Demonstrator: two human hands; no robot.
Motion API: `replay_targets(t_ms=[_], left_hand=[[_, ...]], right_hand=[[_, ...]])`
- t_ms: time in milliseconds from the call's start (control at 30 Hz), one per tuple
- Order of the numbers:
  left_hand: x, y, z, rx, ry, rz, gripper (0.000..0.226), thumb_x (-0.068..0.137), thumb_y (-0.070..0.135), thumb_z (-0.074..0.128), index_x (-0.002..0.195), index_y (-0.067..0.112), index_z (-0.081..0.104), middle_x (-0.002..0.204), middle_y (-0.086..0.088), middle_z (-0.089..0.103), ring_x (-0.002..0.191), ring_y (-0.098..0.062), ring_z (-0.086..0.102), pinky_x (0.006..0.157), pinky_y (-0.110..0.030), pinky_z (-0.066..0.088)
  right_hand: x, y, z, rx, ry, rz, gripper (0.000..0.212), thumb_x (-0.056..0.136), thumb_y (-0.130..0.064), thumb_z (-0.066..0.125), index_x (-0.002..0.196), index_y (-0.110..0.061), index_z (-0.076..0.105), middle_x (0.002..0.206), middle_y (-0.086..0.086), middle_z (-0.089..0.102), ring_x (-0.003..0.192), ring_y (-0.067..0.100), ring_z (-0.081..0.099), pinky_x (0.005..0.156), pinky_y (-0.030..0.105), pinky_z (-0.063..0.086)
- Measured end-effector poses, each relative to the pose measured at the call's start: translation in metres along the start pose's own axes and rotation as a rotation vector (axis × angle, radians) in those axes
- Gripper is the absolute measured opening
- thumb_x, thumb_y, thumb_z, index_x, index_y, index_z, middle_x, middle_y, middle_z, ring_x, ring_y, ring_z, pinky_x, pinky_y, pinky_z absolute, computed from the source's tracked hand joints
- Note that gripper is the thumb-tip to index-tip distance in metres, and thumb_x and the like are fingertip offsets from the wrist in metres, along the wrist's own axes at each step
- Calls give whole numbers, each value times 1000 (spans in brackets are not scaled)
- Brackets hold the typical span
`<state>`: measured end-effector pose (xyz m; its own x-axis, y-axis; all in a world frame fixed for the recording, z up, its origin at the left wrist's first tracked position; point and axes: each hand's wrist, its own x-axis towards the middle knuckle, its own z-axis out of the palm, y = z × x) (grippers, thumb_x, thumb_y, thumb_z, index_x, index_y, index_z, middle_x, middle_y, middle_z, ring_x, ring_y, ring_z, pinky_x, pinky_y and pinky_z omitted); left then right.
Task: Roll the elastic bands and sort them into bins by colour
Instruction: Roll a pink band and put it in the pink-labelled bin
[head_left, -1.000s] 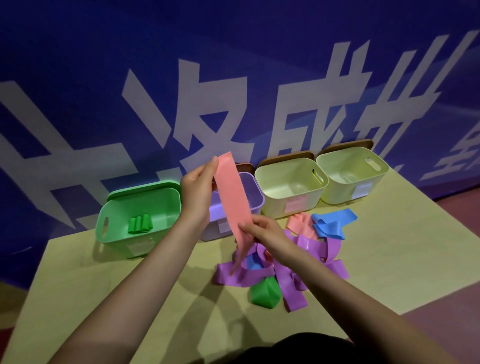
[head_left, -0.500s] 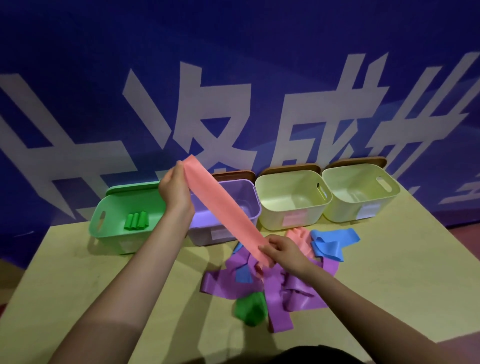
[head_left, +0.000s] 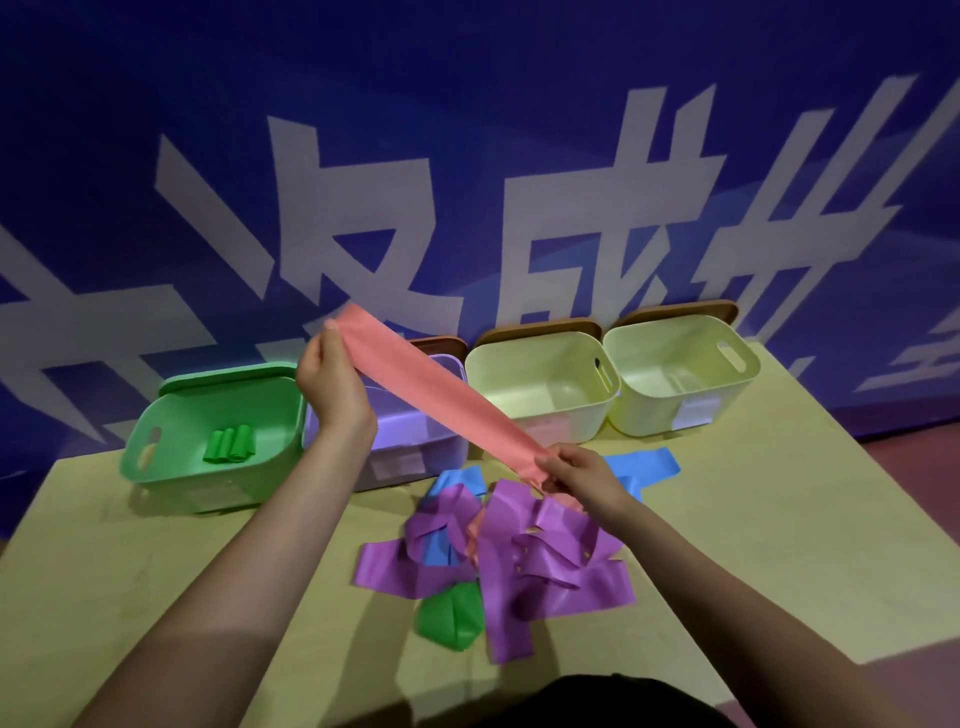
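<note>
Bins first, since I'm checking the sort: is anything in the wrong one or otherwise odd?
Nothing stands out. The green bin holds only green rolls; the two cream bins show nothing inside. The purple bin's inside is partly hidden by the pink band.

Your left hand (head_left: 332, 384) and right hand (head_left: 576, 470) pinch the two ends of the pink elastic band (head_left: 441, 389), a flat strip held taut, slanting down from left hand to right. Below your right hand lies the loose pile of purple bands (head_left: 550, 561), with blue bands (head_left: 644, 460) and a green band (head_left: 449, 616). Beside your left hand, the green bin (head_left: 156, 467) holds rolled green bands (head_left: 229, 444); behind it stands the purple bin (head_left: 415, 447), and beyond your right hand two cream bins (head_left: 550, 415).
</note>
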<state>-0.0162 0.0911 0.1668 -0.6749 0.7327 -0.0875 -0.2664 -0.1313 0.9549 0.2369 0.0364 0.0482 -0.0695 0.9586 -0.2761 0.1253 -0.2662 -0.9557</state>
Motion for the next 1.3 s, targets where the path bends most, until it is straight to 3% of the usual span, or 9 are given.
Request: replay_targets(t_ms=[300,400,500,600,733,867,1000,1200,1300], left_hand=[[-79,-16,31,92,-445,-141,18,98,24,50,92,18,66,88,0,66,83,-12,59,73,-25,47],[-108,-9,38,168,-553,-86,15,99,23,50,89,21,61,86,1,59,77,-7,53,71,-22,43],[-124,-6,40,263,-632,-15,20,98,23,50,79,23,57,80,-1,52,69,-3,47,64,-23,38],[-126,-9,35,363,-649,103,24,99,20,50,76,22,57,73,3,52,64,1,46,60,-16,38],[-123,-12,29,374,-615,180,25,98,16,50,75,10,54,71,-2,47,63,-1,42,58,-16,36],[-117,-8,23,407,-623,229,30,98,16,49,69,6,49,61,6,40,56,-1,35,52,-17,31],[-113,-7,13,428,-659,286,32,98,15,49,70,1,47,59,5,39,56,-3,35,51,-18,30],[-109,-17,-5,388,-616,85,28,100,14,43,74,16,54,69,0,48,62,-3,44,57,-14,39],[-107,-29,-14,428,-697,-42,27,100,16,43,78,18,59,78,-6,56,74,-10,51,70,-24,44]], right_hand=[[-15,40,-39,-395,-123,135,26,88,5,46,82,-16,61,75,-3,54,70,16,52,62,20,43],[-19,17,-45,-338,-34,46,30,88,7,44,100,-8,67,86,-6,58,73,9,53,68,18,42],[-28,-34,-40,-109,65,-156,20,92,-3,54,90,-18,67,88,-4,65,77,6,56,72,21,43],[-43,-85,-27,41,17,-343,12,93,-21,55,90,-21,67,93,-3,67,87,10,60,70,23,47],[-50,-111,-9,-14,-48,-471,6,89,-19,61,94,-19,65,88,-1,64,83,8,56,68,35,46],[-47,-114,6,-61,-59,-505,13,89,-10,64,88,-22,62,76,-14,55,71,2,48,65,15,40],[-45,-111,17,-69,-41,-521,8,89,-7,63,81,-9,61,69,-13,52,66,3,44,64,16,37],[-41,-93,37,30,0,-398,10,88,-4,63,79,-3,60,67,0,50,64,10,42,62,23,38],[-40,-87,44,69,6,-357,10,89,-1,61,80,0,59,68,7,51,67,15,45,65,27,39]])
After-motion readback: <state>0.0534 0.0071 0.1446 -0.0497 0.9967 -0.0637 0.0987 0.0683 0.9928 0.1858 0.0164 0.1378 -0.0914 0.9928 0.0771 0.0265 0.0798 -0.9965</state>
